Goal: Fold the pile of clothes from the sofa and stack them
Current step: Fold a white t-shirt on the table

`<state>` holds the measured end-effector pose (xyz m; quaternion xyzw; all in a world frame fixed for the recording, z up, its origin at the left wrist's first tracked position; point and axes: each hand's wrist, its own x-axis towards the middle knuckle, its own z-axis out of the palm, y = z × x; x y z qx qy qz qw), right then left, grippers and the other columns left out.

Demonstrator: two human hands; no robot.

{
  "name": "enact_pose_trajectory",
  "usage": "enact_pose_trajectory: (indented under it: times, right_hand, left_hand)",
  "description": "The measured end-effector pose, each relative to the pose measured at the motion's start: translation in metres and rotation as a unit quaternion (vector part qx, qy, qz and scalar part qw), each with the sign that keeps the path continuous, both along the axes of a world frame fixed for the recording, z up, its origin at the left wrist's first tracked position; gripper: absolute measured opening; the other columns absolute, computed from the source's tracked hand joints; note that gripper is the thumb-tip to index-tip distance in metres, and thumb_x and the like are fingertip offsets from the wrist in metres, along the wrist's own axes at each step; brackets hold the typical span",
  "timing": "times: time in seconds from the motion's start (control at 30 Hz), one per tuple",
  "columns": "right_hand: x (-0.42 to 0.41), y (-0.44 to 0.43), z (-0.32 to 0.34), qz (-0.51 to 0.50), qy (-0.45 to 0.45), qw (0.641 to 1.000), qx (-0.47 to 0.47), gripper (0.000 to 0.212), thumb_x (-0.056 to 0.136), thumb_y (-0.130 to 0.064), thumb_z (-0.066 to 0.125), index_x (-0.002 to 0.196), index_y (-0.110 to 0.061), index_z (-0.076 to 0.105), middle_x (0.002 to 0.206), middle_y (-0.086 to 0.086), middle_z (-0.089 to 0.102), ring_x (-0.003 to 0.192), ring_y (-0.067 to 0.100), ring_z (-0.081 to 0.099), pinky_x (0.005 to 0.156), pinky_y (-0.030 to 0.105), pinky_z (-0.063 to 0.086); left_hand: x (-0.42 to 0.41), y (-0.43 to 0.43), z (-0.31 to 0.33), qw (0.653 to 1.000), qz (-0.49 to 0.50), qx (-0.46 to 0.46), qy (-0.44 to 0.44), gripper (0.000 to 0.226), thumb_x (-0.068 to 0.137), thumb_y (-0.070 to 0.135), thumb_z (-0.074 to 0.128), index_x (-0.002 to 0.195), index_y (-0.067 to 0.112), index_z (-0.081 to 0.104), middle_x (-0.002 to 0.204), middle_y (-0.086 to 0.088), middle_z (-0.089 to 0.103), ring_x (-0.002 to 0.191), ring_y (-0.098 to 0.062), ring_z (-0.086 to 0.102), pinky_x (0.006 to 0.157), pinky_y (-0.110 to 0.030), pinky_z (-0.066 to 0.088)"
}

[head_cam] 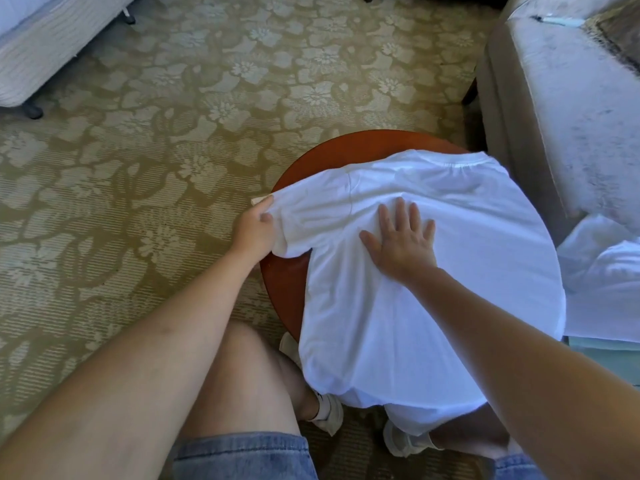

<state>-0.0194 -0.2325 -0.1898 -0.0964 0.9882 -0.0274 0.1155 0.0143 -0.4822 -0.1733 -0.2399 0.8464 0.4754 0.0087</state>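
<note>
Got the left hand [254, 225] curled round the end of the white t-shirt's [433, 306] sleeve, holding it out just past the desk's left edge. Got the right hand [401, 240] lying flat on the middle of the shirt, fingers straight and spread, pressing down and gripping nothing.

Looking at the shirt spread over a round reddish-brown desk [346, 147], collar toward the far edge, hem hanging off the near edge. Can only see bare wood along the far rim and the left edge.

Standing on a beige-and-olive floral carpet [173, 133], by the way. Can spot a pale sofa [554, 98] just right of the desk, with more white clothes [602, 265] heaped on its seat near the desk's right edge and cut off by the frame. Also seeing the corner of a bed [41, 46] on dark casters at far left.

Down by the near edge: denim shorts [242, 455], bare knees, white shoes [329, 410] half tucked under the hanging hem.

Can't make out the desk's legs. Can't tell how many pieces are in that heap either, all white on white.
</note>
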Motion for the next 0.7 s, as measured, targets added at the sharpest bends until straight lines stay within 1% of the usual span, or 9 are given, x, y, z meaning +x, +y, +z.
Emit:
enact_pose_trajectory:
  times: [0.07, 0.13, 0.17, 0.23, 0.33, 0.4, 0.47, 0.6, 0.7]
  right_hand:
    - [-0.007, -0.010, 0.000, 0.005, 0.005, 1.000, 0.004, 0.074, 0.095, -0.065, 0.014, 0.155, -0.024, 0.002, 0.162, 0.008, -0.012, 0.149, 0.030, -0.011, 0.117, 0.057, 0.000]
    - [-0.013, -0.020, 0.000, 0.012, 0.006, 1.000, 0.009, 0.074, 0.095, -0.065, 0.013, 0.155, -0.024, 0.002, 0.162, 0.008, -0.012, 0.149, 0.030, -0.011, 0.117, 0.056, 0.000]
    - [-0.015, -0.025, 0.000, 0.016, 0.004, 1.000, 0.011, 0.074, 0.095, -0.065, 0.013, 0.155, -0.024, 0.001, 0.162, 0.008, -0.012, 0.149, 0.030, -0.011, 0.117, 0.056, 0.000]
    - [-0.019, -0.033, 0.001, 0.021, -0.001, 1.000, 0.012, 0.073, 0.095, -0.065, 0.013, 0.155, -0.024, 0.001, 0.162, 0.008, -0.012, 0.148, 0.030, -0.011, 0.117, 0.057, 0.000]
    - [-0.025, -0.044, 0.004, 0.029, -0.026, 0.999, 0.008, 0.074, 0.095, -0.065, 0.015, 0.155, -0.024, -0.002, 0.161, 0.008, -0.015, 0.148, 0.030, -0.014, 0.117, 0.057, -0.002]
    - [-0.029, -0.049, 0.010, 0.041, -0.059, 0.997, 0.000, 0.076, 0.094, -0.067, 0.017, 0.155, -0.025, -0.004, 0.161, 0.007, -0.019, 0.147, 0.029, -0.017, 0.116, 0.057, -0.005]
    - [-0.026, -0.050, 0.017, 0.051, -0.070, 0.996, -0.023, 0.077, 0.093, -0.069, 0.020, 0.155, -0.028, -0.001, 0.161, 0.004, -0.018, 0.148, 0.027, -0.018, 0.116, 0.056, -0.007]
    - [0.004, -0.026, 0.024, 0.029, 0.001, 0.999, -0.038, 0.075, 0.093, -0.069, 0.020, 0.155, -0.030, 0.003, 0.162, 0.001, -0.014, 0.148, 0.023, -0.015, 0.116, 0.054, -0.007]
    - [0.027, 0.003, 0.017, 0.014, -0.002, 1.000, -0.017, 0.076, 0.092, -0.070, 0.020, 0.155, -0.030, 0.003, 0.162, 0.002, -0.013, 0.148, 0.024, -0.015, 0.117, 0.056, -0.004]
  left_hand:
    - [-0.006, -0.005, 0.004, 0.999, 0.027, 0.021, 0.000, 0.043, 0.101, 0.016, 0.031, 0.138, 0.014, 0.051, 0.147, -0.006, 0.044, 0.128, -0.020, 0.047, 0.103, -0.028, 0.039]
    - [-0.016, -0.010, 0.008, 0.999, 0.034, 0.030, 0.006, 0.047, 0.098, 0.035, 0.031, 0.125, 0.007, 0.057, 0.137, -0.015, 0.050, 0.125, -0.029, 0.047, 0.099, -0.040, 0.037]
    - [-0.022, -0.012, 0.011, 0.999, 0.029, 0.017, -0.001, 0.056, 0.098, 0.043, 0.034, 0.131, 0.001, 0.050, 0.144, -0.020, 0.041, 0.130, -0.032, 0.043, 0.101, -0.043, 0.036]
    - [-0.031, -0.019, 0.017, 0.999, 0.010, -0.032, -0.038, 0.082, 0.092, 0.054, 0.050, 0.151, 0.005, 0.022, 0.160, -0.010, 0.013, 0.144, -0.026, 0.024, 0.111, -0.040, 0.030]
    - [-0.042, -0.031, 0.022, 0.994, -0.008, -0.062, -0.089, 0.106, 0.084, 0.036, 0.071, 0.155, 0.011, -0.004, 0.162, 0.000, -0.010, 0.148, -0.021, 0.012, 0.110, -0.034, 0.030]
    - [-0.046, -0.038, 0.032, 0.993, -0.002, -0.053, -0.105, 0.099, 0.088, 0.013, 0.064, 0.155, 0.015, -0.009, 0.161, 0.005, -0.018, 0.148, -0.023, 0.009, 0.103, -0.034, 0.038]
    - [-0.047, -0.045, 0.042, 0.991, 0.001, -0.077, -0.113, 0.093, 0.089, 0.002, 0.053, 0.154, 0.016, -0.011, 0.160, 0.008, -0.020, 0.148, -0.024, 0.010, 0.090, -0.030, 0.041]
    - [-0.047, -0.049, 0.059, 0.984, -0.012, -0.136, -0.114, 0.090, 0.089, -0.004, 0.048, 0.155, 0.017, -0.011, 0.160, 0.007, -0.020, 0.147, -0.025, 0.017, 0.082, -0.028, 0.038]
    - [-0.049, -0.040, 0.072, 0.977, -0.040, -0.186, -0.094, 0.087, 0.090, -0.003, 0.046, 0.155, 0.015, -0.008, 0.161, 0.006, -0.019, 0.146, -0.024, 0.019, 0.085, -0.029, 0.038]
